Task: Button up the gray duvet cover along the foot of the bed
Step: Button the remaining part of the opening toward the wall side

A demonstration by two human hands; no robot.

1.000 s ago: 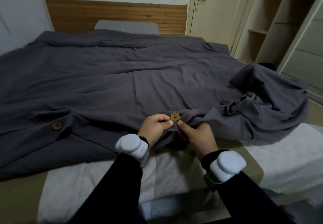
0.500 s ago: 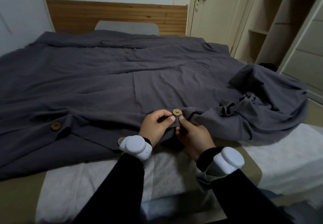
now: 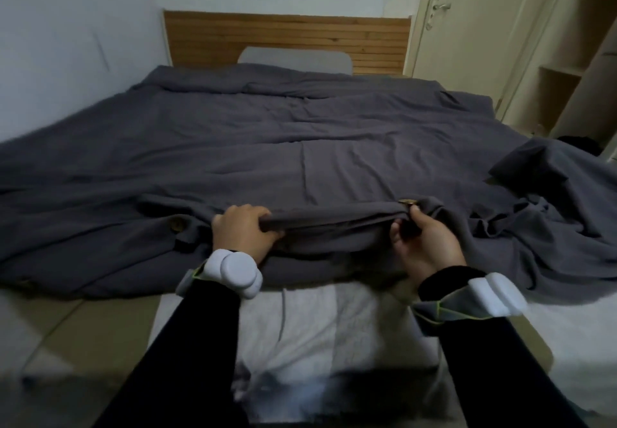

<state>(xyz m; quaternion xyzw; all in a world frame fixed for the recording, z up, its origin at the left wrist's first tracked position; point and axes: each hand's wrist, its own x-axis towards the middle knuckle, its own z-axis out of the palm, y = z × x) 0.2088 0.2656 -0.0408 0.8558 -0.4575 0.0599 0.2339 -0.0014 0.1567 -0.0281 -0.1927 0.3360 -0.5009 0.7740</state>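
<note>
Two grips on the gray duvet cover [image 3: 300, 147] at the foot of the bed [image 3: 310, 314]: left hand [image 3: 245, 230] bunches the hem, right hand [image 3: 424, 244] pinches it beside a wooden button [image 3: 407, 202]. Soft, floppy stuff, so I'd hold right by the button.

duvet cover [image 3: 334, 147]: on the bed [image 3: 307, 320]
pillow [image 3: 293, 57]: behind it, before the headboard [image 3: 283, 38]
shelves [image 3: 567, 70]: right of the bed

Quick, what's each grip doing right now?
Left grip: curled round the gray duvet cover edge.
Right grip: pinches the cover edge beside the wooden button.
</note>
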